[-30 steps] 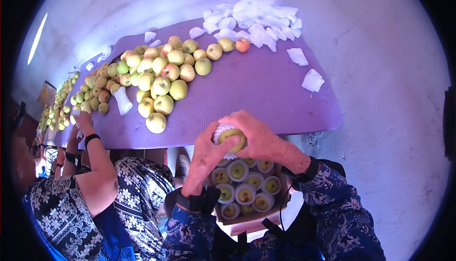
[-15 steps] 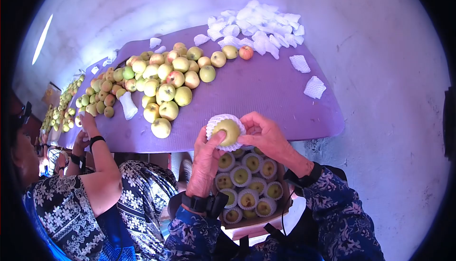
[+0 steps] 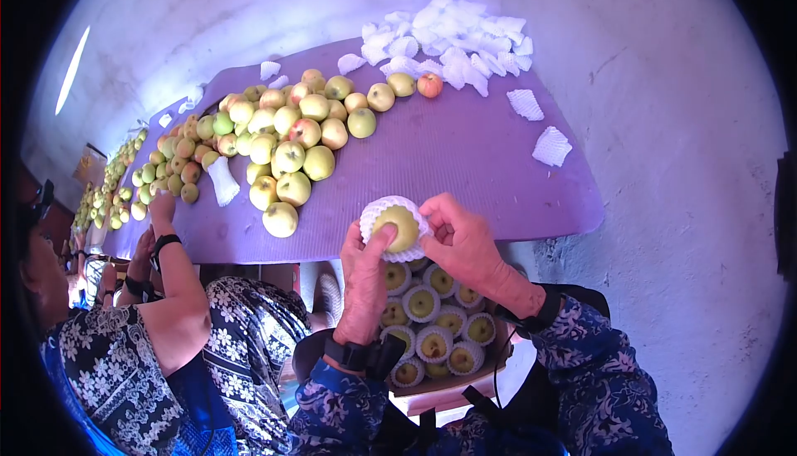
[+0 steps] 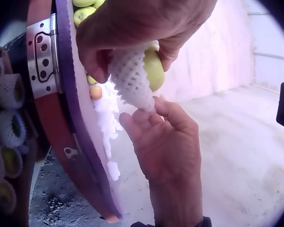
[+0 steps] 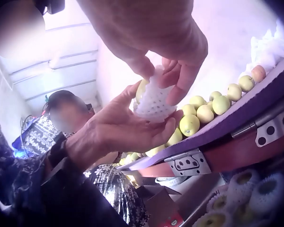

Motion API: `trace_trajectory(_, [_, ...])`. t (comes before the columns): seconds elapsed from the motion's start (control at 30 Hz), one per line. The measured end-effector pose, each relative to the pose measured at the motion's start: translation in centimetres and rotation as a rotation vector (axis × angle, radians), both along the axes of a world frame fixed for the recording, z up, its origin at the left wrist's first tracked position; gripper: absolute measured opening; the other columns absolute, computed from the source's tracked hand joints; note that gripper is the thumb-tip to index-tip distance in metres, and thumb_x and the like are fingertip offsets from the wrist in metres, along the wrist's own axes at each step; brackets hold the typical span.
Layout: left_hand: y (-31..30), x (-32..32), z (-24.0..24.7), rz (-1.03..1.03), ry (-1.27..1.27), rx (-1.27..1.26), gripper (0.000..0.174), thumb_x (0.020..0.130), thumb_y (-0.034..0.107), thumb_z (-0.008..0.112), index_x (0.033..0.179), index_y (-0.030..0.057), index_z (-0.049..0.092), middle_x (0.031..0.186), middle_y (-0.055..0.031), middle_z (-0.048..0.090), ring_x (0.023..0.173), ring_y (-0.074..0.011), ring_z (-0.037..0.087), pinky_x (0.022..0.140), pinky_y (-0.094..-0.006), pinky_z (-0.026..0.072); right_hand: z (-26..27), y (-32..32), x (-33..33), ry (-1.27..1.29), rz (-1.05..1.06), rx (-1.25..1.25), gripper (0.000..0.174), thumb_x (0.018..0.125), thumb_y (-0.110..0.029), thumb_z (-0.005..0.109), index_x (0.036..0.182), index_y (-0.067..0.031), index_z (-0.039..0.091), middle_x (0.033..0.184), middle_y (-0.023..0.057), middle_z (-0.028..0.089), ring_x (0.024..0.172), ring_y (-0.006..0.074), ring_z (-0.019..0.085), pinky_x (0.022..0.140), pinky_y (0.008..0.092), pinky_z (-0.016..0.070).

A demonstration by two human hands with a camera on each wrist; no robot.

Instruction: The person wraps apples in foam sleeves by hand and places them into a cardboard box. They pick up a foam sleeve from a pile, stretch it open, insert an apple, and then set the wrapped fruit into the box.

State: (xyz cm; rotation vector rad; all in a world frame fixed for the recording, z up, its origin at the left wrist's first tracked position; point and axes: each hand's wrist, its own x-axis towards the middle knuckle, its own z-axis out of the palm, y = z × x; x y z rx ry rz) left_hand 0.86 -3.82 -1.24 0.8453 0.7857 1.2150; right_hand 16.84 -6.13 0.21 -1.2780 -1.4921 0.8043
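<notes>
My left hand (image 3: 362, 286) holds a yellow-green apple (image 3: 397, 227) in a white foam net (image 3: 374, 213), the thumb lying on the fruit. In the left wrist view the left hand (image 4: 146, 23) grips the netted apple (image 4: 154, 70) from above. My right hand (image 3: 471, 250) is at the net's right side. The right wrist view has the right hand (image 5: 161, 38) pinching the tapered end of the net (image 5: 154, 100), while the left hand (image 5: 118, 123) cradles it from below.
Loose apples (image 3: 288, 156) are heaped on the purple-covered table (image 3: 448, 165), with white foam nets (image 3: 452, 32) piled at its back. Below my hands stands a box of netted apples (image 3: 432, 345). Another person (image 3: 166, 331) is at the left, hands near the table edge.
Both hands were closed around the apple a second ago; the right hand has since moved off it to the net's side. The apple is now more exposed to the head view.
</notes>
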Motion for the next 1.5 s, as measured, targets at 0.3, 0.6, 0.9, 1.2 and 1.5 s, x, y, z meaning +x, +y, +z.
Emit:
trace_trajectory(0.3, [0.5, -0.8, -0.6, 0.031, 0.044, 0.031, 0.048, 0.085, 0.021, 0.067, 0.123, -0.0005, 0.048, 0.113, -0.0114, 0.059, 0.102, -0.0216, 0.060, 0.091, -0.0366, 0.0488, 0.4, 0.4, 1.3, 0.404, 0.344, -0.304, 0.033, 0.084, -0.005, 0.066, 0.113, -0.0021, 0.052, 0.081, 0.0034, 0.062, 0.072, 0.0099, 0.061, 0.069, 0.0254, 0.0510])
trace_trajectory(0.6, [1.1, -1.5, -0.8, -0.163, -0.069, -0.123, 0.051, 0.082, 0.022, 0.071, 0.123, -0.0005, 0.050, 0.112, -0.0093, 0.060, 0.101, -0.0196, 0.062, 0.086, -0.0323, 0.0513, 2.3, 0.9, 3.4, -0.508, 0.210, 0.386, 0.095, 0.060, -0.015, 0.083, 0.141, -0.0050, 0.035, 0.133, 0.0236, 0.044, 0.123, 0.0373, 0.046, 0.100, 0.0430, 0.0409])
trace_trajectory(0.9, [2.1, 1.0, -0.4, -0.157, 0.069, -0.066, 0.046, 0.080, 0.020, 0.073, 0.115, -0.0029, 0.053, 0.105, -0.0108, 0.061, 0.093, -0.0188, 0.063, 0.075, -0.0292, 0.0533, 0.8, 1.7, 0.3, -0.428, 0.185, 0.326, 0.091, 0.062, -0.015, 0.081, 0.140, -0.0043, 0.035, 0.130, 0.0210, 0.047, 0.120, 0.0389, 0.047, 0.101, 0.0438, 0.0404])
trace_trajectory(1.2, [1.5, -0.3, 0.3, -0.230, 0.046, 0.009, 0.052, 0.087, 0.031, 0.070, 0.121, -0.0033, 0.052, 0.109, -0.0101, 0.060, 0.097, -0.0163, 0.061, 0.079, -0.0300, 0.0533, 1.5, 2.0, -0.5, -0.484, 0.106, 0.342, 0.069, 0.068, -0.017, 0.077, 0.129, -0.0032, 0.049, 0.121, 0.0191, 0.054, 0.112, 0.0346, 0.054, 0.095, 0.0394, 0.0450])
trace_trajectory(1.5, [1.2, -5.5, 0.7, -0.036, 0.220, 0.087, 0.038, 0.096, 0.035, 0.056, 0.113, 0.0021, 0.062, 0.092, -0.0066, 0.065, 0.087, -0.0164, 0.065, 0.071, -0.0260, 0.0529, -0.4, -5.4, -0.8, -0.367, 0.109, 0.056, 0.066, 0.067, -0.022, 0.076, 0.123, -0.0005, 0.049, 0.117, 0.0217, 0.056, 0.110, 0.0374, 0.055, 0.095, 0.0413, 0.0453])
